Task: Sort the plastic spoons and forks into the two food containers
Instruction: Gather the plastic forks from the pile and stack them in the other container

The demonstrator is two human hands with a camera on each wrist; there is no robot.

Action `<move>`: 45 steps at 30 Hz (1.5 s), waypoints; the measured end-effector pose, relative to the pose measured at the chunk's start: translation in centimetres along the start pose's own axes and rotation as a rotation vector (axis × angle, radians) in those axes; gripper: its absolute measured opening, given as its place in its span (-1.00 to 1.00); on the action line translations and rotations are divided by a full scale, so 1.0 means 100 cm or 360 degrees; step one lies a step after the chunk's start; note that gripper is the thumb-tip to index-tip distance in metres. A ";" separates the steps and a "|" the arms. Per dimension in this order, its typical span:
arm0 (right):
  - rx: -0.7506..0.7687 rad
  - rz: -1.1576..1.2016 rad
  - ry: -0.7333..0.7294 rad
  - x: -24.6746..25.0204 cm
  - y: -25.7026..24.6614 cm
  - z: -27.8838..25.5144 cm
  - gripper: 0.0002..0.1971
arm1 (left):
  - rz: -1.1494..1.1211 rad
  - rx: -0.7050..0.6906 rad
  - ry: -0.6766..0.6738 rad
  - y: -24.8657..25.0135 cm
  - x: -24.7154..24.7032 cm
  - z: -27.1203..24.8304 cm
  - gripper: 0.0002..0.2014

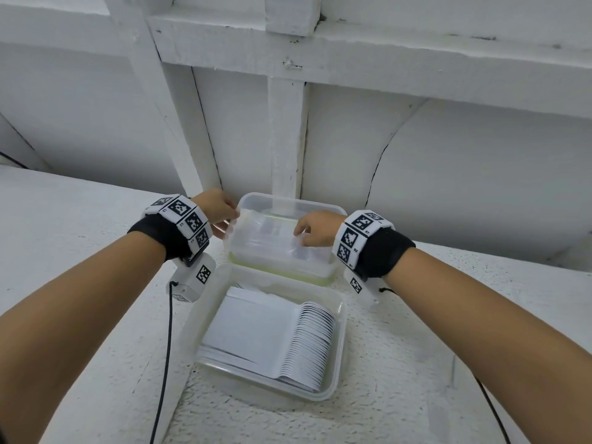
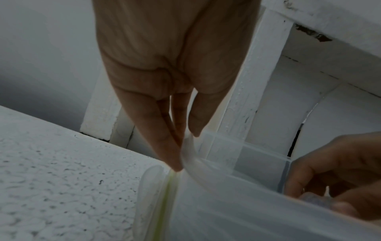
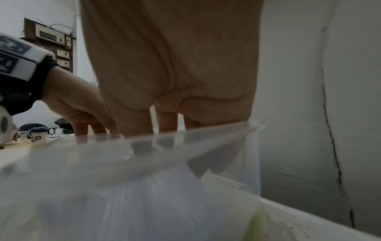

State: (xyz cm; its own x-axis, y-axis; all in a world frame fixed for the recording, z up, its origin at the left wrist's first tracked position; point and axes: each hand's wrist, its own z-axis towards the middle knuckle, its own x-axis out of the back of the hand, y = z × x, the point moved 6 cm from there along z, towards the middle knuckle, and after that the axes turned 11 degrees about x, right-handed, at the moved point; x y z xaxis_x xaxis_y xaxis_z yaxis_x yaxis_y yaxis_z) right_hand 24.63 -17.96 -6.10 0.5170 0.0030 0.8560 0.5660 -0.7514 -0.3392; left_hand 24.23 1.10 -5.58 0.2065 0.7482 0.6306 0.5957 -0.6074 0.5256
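Two clear food containers stand one behind the other on a white counter. The near container (image 1: 340, 344) is uncovered and holds several white spoons (image 1: 309, 341) stacked in a row. Over the far container (image 1: 290, 200), which has a lime-green strip along its base, both hands hold a clear lid (image 1: 266, 233) at a tilt. My left hand (image 1: 232, 216) pinches the lid's left edge (image 2: 188, 146). My right hand (image 1: 301, 235) grips its right part, fingers (image 3: 166, 121) curled over the rim. White cutlery (image 3: 144, 203) shows blurred under the lid; its kind cannot be told.
A white wall with upright posts (image 1: 286, 139) rises directly behind the far container. The rough white counter (image 1: 80, 235) stretches out to the left and right. Black cables hang off the wrists at the left (image 1: 165, 363) and lower right (image 1: 493, 411).
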 end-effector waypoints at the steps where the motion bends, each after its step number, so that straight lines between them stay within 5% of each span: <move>1: 0.0001 0.0020 -0.0006 0.001 0.000 -0.001 -0.62 | -0.0008 0.0002 0.0001 0.000 0.000 0.000 -0.84; 15: 0.0049 0.0044 0.0034 0.001 -0.003 -0.003 -0.66 | 0.0005 -0.0003 0.0012 0.000 -0.001 0.001 -0.88; 20: 0.0092 0.0236 0.0350 0.015 0.001 -0.032 -0.66 | 0.0481 -0.0126 0.0296 0.018 0.009 -0.021 -0.86; 24: 0.0081 0.0484 0.0670 0.029 0.013 -0.091 -0.69 | 0.0439 -0.0416 0.0477 0.047 0.004 -0.066 -0.67; 34: -0.0158 0.0467 0.0714 -0.040 0.047 -0.258 -0.75 | 0.0261 -0.1212 0.0104 0.116 -0.121 -0.221 -0.76; 39: -0.0363 0.0449 0.0631 -0.096 0.065 -0.306 -0.73 | 0.0242 -0.1163 -0.0213 0.108 -0.208 -0.243 -0.76; 45: -0.0454 0.0513 0.0662 -0.134 0.068 -0.336 -0.72 | 0.0950 -0.0778 -0.0373 0.063 -0.299 -0.225 -0.65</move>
State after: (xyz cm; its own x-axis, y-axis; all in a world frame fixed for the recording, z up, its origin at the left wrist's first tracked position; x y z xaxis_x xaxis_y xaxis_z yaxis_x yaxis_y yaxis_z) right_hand -0.08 -45.27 -6.76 0.3065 -0.4700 0.8277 0.1976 -0.8192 -0.5384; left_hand 4.35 -31.07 -8.29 0.5726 0.2639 0.7762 -0.0624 -0.9300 0.3623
